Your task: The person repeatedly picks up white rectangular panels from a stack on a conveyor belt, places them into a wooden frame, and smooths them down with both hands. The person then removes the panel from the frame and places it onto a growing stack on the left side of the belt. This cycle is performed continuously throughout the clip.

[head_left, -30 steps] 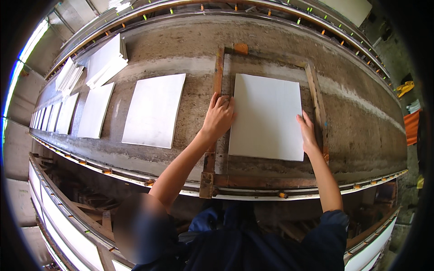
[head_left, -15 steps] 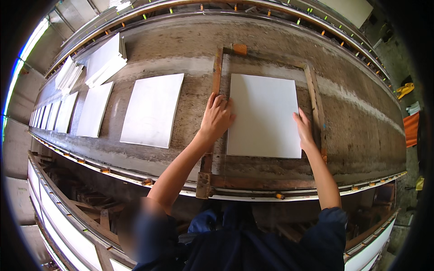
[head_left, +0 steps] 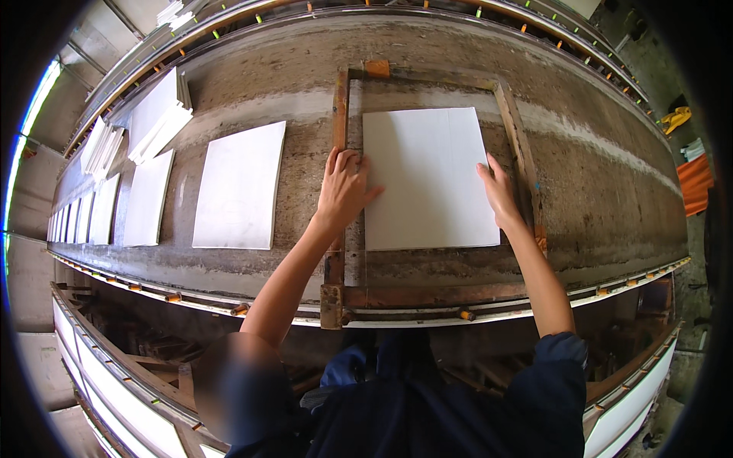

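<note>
Your left hand (head_left: pixel 345 189) lies flat, fingers spread, on the left edge of the white tile (head_left: pixel 427 177); your right hand (head_left: pixel 500 195) presses open against its right edge. The tile rests inside the rusty metal frame (head_left: pixel 339 114) on the counter (head_left: pixel 595 175), with another white tile (head_left: pixel 238 187) lying well left.

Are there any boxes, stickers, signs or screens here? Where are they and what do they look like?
No boxes, stickers, signs or screens show here.
White tile: flat, plain, rectangular, inside the rusty frame; left hand and right hand rest on its edges.
More white tiles: in a row to the left on the grey bench.
Tile stack: far left, leaning, white.
</note>
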### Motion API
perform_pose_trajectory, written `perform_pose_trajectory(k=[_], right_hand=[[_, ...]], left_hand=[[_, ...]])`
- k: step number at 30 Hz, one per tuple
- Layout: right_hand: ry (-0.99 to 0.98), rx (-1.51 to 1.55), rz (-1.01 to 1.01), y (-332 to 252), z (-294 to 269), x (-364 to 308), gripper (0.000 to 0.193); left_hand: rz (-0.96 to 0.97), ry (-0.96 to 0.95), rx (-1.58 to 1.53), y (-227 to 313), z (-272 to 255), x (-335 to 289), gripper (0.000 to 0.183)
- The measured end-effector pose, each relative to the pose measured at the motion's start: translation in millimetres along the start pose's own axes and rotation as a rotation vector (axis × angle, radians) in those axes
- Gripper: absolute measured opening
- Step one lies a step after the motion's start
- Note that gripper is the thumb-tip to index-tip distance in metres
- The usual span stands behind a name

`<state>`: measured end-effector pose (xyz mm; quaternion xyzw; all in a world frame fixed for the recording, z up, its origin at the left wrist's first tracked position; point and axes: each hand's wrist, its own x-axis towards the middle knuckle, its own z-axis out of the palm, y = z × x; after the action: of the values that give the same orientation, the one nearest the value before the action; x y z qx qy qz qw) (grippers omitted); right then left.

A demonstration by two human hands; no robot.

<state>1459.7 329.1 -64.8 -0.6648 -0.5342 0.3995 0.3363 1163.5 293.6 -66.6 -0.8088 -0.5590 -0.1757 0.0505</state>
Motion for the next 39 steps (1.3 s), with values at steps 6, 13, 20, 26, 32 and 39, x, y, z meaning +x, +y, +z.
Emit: perform_pose_trajectory(k=[6, 13, 20, 26, 32, 39], right_hand=[[0.103, -0.285, -0.149, 10.7, 5.1, 12.8, 0.048], [0.421, -0.687, -0.502, 49.1, 24.9, 29.4, 0.036], [0.411, -0.704, -0.383, 40.4, 34.2, 17.0, 0.036], [0.430, -0.734, -0.364, 38.2, 41.2, 5.7, 0.038], [0.367, -0.864, -0.429, 27.5, 37.4, -0.8, 0.042], [0.072, -0.790, -0.799, 12.3, 66.4, -31.4, 0.055]], left_hand=[[-0.006, -0.015, 0.016, 0.5, 1.3, 1.3, 0.058], [-0.037, -0.017, 0.068, 15.2, 4.1, 3.7, 0.059], [-0.092, -0.005, 0.111, 22.4, 10.1, 4.1, 0.066], [-0.182, -0.037, 0.235, 45.3, 21.1, -0.2, 0.073], [-0.258, -0.090, 0.190, 60.1, 29.7, -5.0, 0.075], [-0.091, -0.068, -0.120, 62.6, 42.3, -11.6, 0.077]])
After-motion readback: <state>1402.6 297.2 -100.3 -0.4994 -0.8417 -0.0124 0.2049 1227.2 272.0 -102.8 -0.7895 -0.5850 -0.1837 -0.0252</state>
